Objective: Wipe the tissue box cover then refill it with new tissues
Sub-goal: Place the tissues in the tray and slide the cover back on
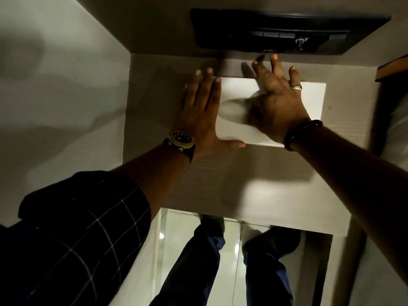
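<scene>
Tissue box cover (313, 100) sits centre-right of frame, on the pale shelf (254, 180) just below a black switch panel (287, 29). It's white, glossy, flat-topped w/ a soft oval dip where the slot would be; no tissue showing. Left hand (199, 111) lies flat, fingers spread, along its left edge, thumb at the near edge. Right hand (278, 104) is open over the top, gripping nothing; no cloth visible. Prob. early: can't tell if wiped; refill not done.

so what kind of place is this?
Likely a hotel or bedroom nook: a pale shelf set between walls, a dark switch panel on the back wall, glossy tiled floor below. Both hands rest on a white box.
</scene>
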`<act>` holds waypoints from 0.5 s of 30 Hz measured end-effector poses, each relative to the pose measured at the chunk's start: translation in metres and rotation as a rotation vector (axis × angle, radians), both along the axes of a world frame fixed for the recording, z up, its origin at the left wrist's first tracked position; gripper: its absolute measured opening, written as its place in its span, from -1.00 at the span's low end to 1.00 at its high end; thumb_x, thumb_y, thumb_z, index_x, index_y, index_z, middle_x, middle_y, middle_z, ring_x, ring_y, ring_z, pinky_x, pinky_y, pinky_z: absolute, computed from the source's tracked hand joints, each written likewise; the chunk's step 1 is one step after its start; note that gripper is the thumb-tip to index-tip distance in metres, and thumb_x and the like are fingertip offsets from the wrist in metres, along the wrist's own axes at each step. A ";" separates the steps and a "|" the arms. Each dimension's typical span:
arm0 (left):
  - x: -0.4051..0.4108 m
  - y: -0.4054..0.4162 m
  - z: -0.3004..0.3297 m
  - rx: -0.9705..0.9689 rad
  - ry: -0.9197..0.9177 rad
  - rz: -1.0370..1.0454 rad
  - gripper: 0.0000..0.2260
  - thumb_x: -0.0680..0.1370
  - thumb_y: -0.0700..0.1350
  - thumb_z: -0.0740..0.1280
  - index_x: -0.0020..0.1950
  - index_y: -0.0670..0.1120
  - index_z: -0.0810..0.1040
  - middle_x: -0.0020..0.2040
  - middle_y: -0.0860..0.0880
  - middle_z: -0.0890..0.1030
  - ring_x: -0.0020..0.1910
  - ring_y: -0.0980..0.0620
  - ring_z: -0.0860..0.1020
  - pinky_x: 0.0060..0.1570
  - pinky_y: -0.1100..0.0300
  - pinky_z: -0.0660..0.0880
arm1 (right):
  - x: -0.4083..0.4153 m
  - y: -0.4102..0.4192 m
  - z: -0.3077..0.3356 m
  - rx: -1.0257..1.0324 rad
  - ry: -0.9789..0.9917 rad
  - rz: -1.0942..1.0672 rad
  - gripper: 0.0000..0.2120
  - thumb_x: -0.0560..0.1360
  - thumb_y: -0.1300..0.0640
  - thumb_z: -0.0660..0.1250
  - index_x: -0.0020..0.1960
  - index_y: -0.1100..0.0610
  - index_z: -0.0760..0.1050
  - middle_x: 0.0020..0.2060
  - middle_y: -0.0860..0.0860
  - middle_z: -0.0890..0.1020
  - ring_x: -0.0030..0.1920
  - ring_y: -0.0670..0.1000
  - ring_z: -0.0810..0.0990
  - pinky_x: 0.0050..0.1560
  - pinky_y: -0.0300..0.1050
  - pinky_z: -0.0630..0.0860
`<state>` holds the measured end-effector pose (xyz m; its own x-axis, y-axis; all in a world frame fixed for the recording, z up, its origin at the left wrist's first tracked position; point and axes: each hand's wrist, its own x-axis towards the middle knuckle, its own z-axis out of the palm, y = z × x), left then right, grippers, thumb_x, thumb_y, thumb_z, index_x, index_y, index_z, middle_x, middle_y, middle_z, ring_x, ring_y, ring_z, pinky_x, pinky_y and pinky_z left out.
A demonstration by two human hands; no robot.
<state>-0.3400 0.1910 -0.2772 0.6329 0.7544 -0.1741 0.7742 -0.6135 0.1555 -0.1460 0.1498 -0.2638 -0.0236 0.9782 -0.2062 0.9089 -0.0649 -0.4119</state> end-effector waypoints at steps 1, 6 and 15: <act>0.000 0.000 0.000 0.003 -0.004 -0.001 0.20 0.22 0.60 0.16 0.54 -0.27 0.03 0.56 -0.29 0.06 0.54 -0.30 0.00 0.47 -0.20 0.03 | 0.001 -0.002 0.003 0.033 0.057 -0.004 -0.53 0.49 -0.02 0.39 0.26 0.28 0.50 0.56 0.15 0.07 0.56 0.23 -0.11 0.50 0.27 -0.18; 0.000 0.000 -0.001 0.009 0.004 0.000 0.20 0.23 0.61 0.13 0.54 -0.27 0.05 0.55 -0.29 0.06 0.54 -0.30 0.00 0.47 -0.21 0.01 | 0.011 -0.012 0.019 0.015 0.062 0.060 -0.92 0.44 0.21 0.40 -0.13 0.23 0.54 0.55 0.24 0.08 0.50 0.34 0.14 0.43 0.28 0.23; 0.000 0.001 -0.001 -0.013 0.038 -0.007 0.21 0.22 0.61 0.12 0.55 -0.26 -0.01 0.56 -0.28 0.01 0.54 -0.29 -0.04 0.49 -0.20 -0.07 | 0.014 -0.029 0.005 0.066 0.133 -0.104 -0.64 0.54 0.10 0.19 0.27 0.25 0.42 0.48 0.27 0.23 0.42 0.34 0.29 0.38 0.29 0.31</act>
